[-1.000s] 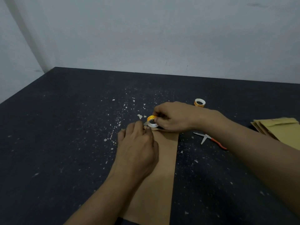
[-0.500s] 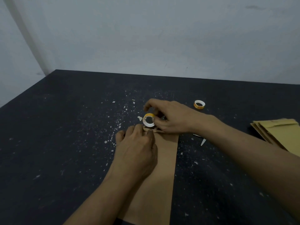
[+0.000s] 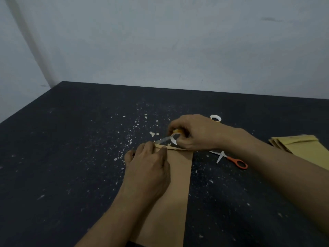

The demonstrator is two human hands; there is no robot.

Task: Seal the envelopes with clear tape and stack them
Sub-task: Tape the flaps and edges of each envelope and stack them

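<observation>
Your left hand (image 3: 147, 168) presses flat-fingered on the far left corner of the plain brown envelope (image 3: 176, 184) lying lengthwise on the dark surface (image 3: 71, 157), while your right hand (image 3: 194, 134) grips the tape roll (image 3: 175, 137) just beyond its folded flap.

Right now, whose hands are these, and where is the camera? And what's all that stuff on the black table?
There's no machine here, just a person's two hands. The picture comes from a camera worn on their head, looking down, so you see what they see. The left hand presses on the top of a brown envelope lying on the dark table. The right hand holds a small tape roll, with a clear strip pulled out towards the left fingers. To the right lie orange-handled scissors, a second tape roll further back, and a pile of envelopes at the edge.
</observation>
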